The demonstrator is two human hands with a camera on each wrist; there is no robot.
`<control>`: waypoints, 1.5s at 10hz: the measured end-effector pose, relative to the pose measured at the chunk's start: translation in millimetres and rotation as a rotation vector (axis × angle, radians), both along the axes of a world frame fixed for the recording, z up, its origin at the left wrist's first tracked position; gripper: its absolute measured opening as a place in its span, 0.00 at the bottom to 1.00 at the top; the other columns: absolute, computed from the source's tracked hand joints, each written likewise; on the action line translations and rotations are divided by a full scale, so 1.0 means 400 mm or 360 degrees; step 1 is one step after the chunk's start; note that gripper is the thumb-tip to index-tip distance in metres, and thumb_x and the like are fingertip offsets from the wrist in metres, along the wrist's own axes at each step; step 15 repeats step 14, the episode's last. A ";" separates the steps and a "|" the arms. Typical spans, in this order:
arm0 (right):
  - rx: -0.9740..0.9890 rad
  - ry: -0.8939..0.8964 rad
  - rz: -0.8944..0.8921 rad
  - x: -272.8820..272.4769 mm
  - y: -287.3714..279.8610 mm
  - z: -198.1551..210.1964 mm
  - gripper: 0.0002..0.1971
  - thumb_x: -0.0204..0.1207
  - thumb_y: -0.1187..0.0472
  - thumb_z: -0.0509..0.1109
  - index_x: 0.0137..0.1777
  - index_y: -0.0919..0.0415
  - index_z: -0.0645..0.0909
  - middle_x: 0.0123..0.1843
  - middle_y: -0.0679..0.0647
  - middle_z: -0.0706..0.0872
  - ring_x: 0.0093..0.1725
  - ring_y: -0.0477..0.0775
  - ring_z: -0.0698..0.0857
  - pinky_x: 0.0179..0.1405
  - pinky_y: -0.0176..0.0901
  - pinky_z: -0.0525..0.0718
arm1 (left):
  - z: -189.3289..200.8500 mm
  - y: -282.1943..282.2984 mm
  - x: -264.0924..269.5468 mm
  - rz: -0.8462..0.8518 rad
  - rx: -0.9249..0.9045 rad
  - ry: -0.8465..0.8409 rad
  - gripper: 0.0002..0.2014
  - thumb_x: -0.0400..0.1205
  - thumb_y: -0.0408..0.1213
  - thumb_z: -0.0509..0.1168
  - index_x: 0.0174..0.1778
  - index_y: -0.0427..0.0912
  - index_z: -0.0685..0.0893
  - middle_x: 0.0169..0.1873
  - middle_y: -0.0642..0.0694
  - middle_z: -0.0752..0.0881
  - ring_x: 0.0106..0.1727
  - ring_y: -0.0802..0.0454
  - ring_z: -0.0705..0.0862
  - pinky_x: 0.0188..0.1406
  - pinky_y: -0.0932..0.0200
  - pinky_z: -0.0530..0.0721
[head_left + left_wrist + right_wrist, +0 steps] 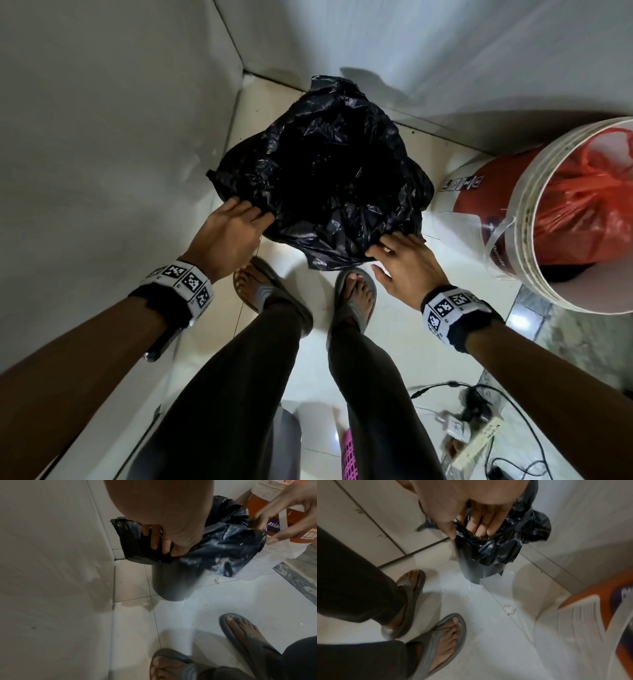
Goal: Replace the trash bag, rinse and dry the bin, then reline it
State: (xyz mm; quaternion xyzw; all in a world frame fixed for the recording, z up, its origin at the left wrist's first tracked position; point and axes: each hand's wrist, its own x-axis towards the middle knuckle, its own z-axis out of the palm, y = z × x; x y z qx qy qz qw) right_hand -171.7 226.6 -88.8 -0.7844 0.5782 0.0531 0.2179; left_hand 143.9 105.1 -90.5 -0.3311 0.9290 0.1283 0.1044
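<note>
Head view, floor corner where two white walls meet: one black trash bag (325, 171), mouth open and facing up, draped over a grey bin (173, 582). Bin stands upright on the tiled floor (214, 615), long axis vertical, close to the wall corner; bag edge folds down over the rim and hangs partway down the outside.

Left hand (229, 233): at the bag's near-left edge, fingers (154, 540) curled over the plastic, gripping it at the rim.

Right hand (400, 263): at the bag's near-right edge. Right wrist view shows the fingers (481, 526) nearly straight and laid against the plastic, thumb alongside the fold; whether thumb and fingers actually pinch it cannot be told.

Bucket (534, 219), white with red-orange label, just right of the bin, holding a red plastic bag (589, 198).

Small white crumpled scrap (218, 580) on the floor near the bin's base, in front of the bucket.

Feet in grey sandals (274, 294), just in front of the bin.

Cables and a power strip (479, 442) on the floor at the near right.
</note>
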 end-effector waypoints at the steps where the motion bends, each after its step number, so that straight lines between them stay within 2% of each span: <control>1: 0.0202 -0.0215 -0.0419 0.005 0.004 -0.029 0.18 0.68 0.56 0.75 0.59 0.57 0.86 0.53 0.54 0.87 0.54 0.58 0.86 0.49 0.48 0.86 | -0.027 -0.003 -0.002 0.0262 0.0232 -0.0063 0.13 0.71 0.32 0.75 0.52 0.40 0.87 0.46 0.41 0.90 0.52 0.39 0.86 0.57 0.46 0.83; 2: 0.0290 -0.0615 -0.1130 0.014 -0.022 -0.049 0.11 0.70 0.57 0.72 0.51 0.59 0.86 0.43 0.48 0.88 0.44 0.51 0.87 0.50 0.43 0.86 | -0.067 -0.016 0.005 0.0894 0.0694 0.0062 0.12 0.76 0.33 0.73 0.55 0.44 0.89 0.52 0.43 0.91 0.55 0.40 0.87 0.54 0.53 0.81; 3: 0.0025 -0.0652 -0.1760 0.018 -0.060 -0.044 0.11 0.69 0.54 0.68 0.38 0.62 0.84 0.34 0.52 0.87 0.36 0.52 0.83 0.39 0.33 0.80 | -0.070 -0.027 -0.008 0.1465 0.0743 0.0447 0.04 0.76 0.34 0.70 0.41 0.45 0.90 0.39 0.45 0.92 0.45 0.45 0.90 0.50 0.62 0.82; 4: -0.0379 -0.0482 -0.1773 0.030 -0.091 -0.028 0.11 0.70 0.55 0.68 0.37 0.63 0.79 0.37 0.58 0.82 0.40 0.58 0.79 0.39 0.38 0.72 | -0.028 -0.014 -0.043 0.1780 0.0382 0.0708 0.04 0.75 0.37 0.69 0.43 0.43 0.86 0.36 0.48 0.88 0.40 0.50 0.86 0.45 0.63 0.83; 5: -0.0493 -0.0525 -0.1732 0.046 -0.120 -0.024 0.16 0.72 0.55 0.70 0.54 0.66 0.80 0.53 0.61 0.81 0.55 0.62 0.79 0.53 0.37 0.73 | 0.006 0.013 -0.087 0.1642 0.0283 0.0873 0.21 0.75 0.36 0.69 0.64 0.41 0.81 0.54 0.44 0.85 0.56 0.50 0.83 0.59 0.61 0.81; 6: -0.0185 -0.0802 -0.1847 0.059 -0.138 -0.039 0.30 0.76 0.50 0.65 0.77 0.62 0.70 0.73 0.60 0.77 0.72 0.59 0.76 0.72 0.38 0.71 | -0.010 0.019 -0.130 0.1668 0.0841 0.0974 0.37 0.81 0.38 0.70 0.86 0.46 0.63 0.81 0.41 0.72 0.82 0.50 0.71 0.83 0.56 0.68; 7: 0.0105 -0.0878 -0.2018 0.064 -0.155 -0.064 0.32 0.83 0.51 0.61 0.86 0.55 0.58 0.82 0.57 0.70 0.81 0.59 0.68 0.82 0.52 0.64 | -0.054 0.007 -0.145 0.1836 0.1185 0.1002 0.39 0.86 0.47 0.65 0.90 0.58 0.50 0.87 0.51 0.65 0.87 0.54 0.62 0.88 0.47 0.60; 8: 0.0091 -0.0804 -0.2029 0.061 -0.160 -0.101 0.27 0.88 0.58 0.56 0.86 0.58 0.60 0.83 0.57 0.70 0.83 0.61 0.67 0.83 0.56 0.61 | -0.100 -0.023 -0.126 0.1942 0.1278 0.1180 0.33 0.88 0.38 0.60 0.89 0.53 0.57 0.82 0.55 0.73 0.83 0.57 0.70 0.86 0.44 0.66; 9: 0.0046 -0.0756 -0.1988 0.058 -0.164 -0.122 0.24 0.89 0.59 0.52 0.84 0.58 0.63 0.79 0.59 0.76 0.77 0.64 0.75 0.77 0.51 0.70 | -0.121 -0.061 -0.121 0.1864 0.1305 0.1247 0.28 0.90 0.25 0.55 0.88 0.43 0.63 0.77 0.52 0.79 0.77 0.60 0.77 0.84 0.50 0.70; 10: 0.0074 -0.0766 -0.2001 0.063 -0.176 -0.127 0.23 0.90 0.58 0.50 0.84 0.59 0.63 0.75 0.59 0.80 0.73 0.63 0.79 0.71 0.44 0.73 | -0.126 -0.105 -0.117 0.1791 0.1313 0.1271 0.27 0.90 0.21 0.54 0.87 0.38 0.63 0.69 0.60 0.80 0.68 0.75 0.80 0.73 0.69 0.74; 11: 0.0082 -0.0800 -0.1995 0.070 -0.178 -0.129 0.24 0.90 0.56 0.50 0.84 0.59 0.62 0.75 0.61 0.80 0.74 0.65 0.78 0.74 0.54 0.75 | -0.124 -0.153 -0.108 0.1717 0.1342 0.1244 0.28 0.90 0.21 0.54 0.87 0.41 0.64 0.67 0.66 0.81 0.69 0.72 0.80 0.70 0.71 0.75; 12: 0.0143 -0.0819 -0.2035 0.072 -0.177 -0.133 0.23 0.90 0.56 0.51 0.83 0.59 0.63 0.74 0.63 0.81 0.72 0.66 0.79 0.73 0.53 0.76 | -0.121 -0.187 -0.109 0.1643 0.1402 0.1149 0.28 0.90 0.22 0.55 0.86 0.47 0.67 0.67 0.62 0.83 0.73 0.66 0.79 0.77 0.62 0.74; 13: 0.0240 -0.0801 -0.2043 0.066 -0.197 -0.075 0.23 0.90 0.56 0.52 0.83 0.56 0.64 0.71 0.62 0.83 0.69 0.67 0.81 0.67 0.46 0.76 | -0.104 -0.209 -0.094 0.1655 0.1445 0.1027 0.30 0.88 0.26 0.60 0.86 0.53 0.67 0.69 0.63 0.82 0.77 0.61 0.76 0.83 0.52 0.70; 14: 0.0324 -0.0820 -0.2032 0.047 -0.194 -0.001 0.28 0.89 0.50 0.54 0.87 0.50 0.54 0.71 0.63 0.83 0.69 0.67 0.81 0.70 0.46 0.75 | -0.056 -0.203 -0.057 0.1599 0.1310 0.0877 0.37 0.85 0.29 0.65 0.88 0.59 0.61 0.76 0.60 0.76 0.80 0.58 0.73 0.84 0.49 0.67; 15: 0.0324 -0.0820 -0.2032 0.047 -0.194 -0.001 0.28 0.89 0.50 0.54 0.87 0.50 0.54 0.71 0.63 0.83 0.69 0.67 0.81 0.70 0.46 0.75 | -0.056 -0.203 -0.057 0.1599 0.1310 0.0877 0.37 0.85 0.29 0.65 0.88 0.59 0.61 0.76 0.60 0.76 0.80 0.58 0.73 0.84 0.49 0.67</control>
